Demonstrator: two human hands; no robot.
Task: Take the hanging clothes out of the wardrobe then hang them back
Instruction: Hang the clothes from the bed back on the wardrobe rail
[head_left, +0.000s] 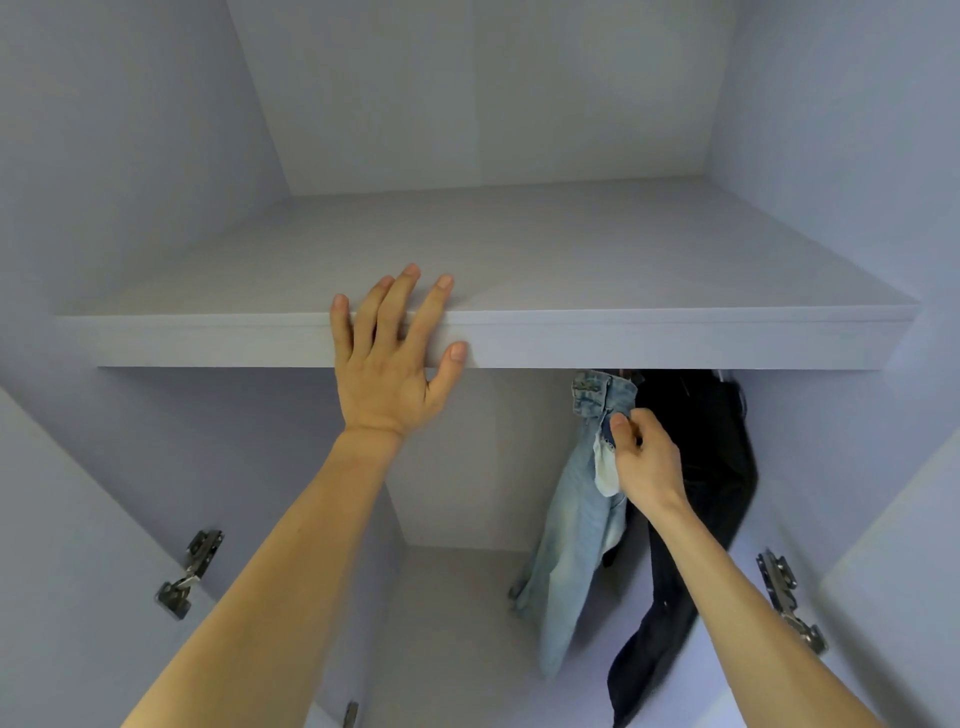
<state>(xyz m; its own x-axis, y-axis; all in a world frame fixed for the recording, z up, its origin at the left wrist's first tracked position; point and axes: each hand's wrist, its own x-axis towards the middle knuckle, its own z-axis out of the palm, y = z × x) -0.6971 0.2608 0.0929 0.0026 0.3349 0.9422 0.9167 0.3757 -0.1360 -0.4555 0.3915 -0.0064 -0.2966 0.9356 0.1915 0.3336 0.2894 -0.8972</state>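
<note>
Pinching jeans (576, 519) with right fingers (621, 425), left fingers (396, 296) spread on shelf (675, 335).

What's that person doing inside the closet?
A person is reaching into an open wardrobe. The left hand rests flat on the front edge of the shelf, fingers spread. The right hand pinches the light blue jeans near the waistband. The jeans hang under the shelf, next to a dark garment. Both pieces are inside; what they hang from is hidden by the shelf.
</note>
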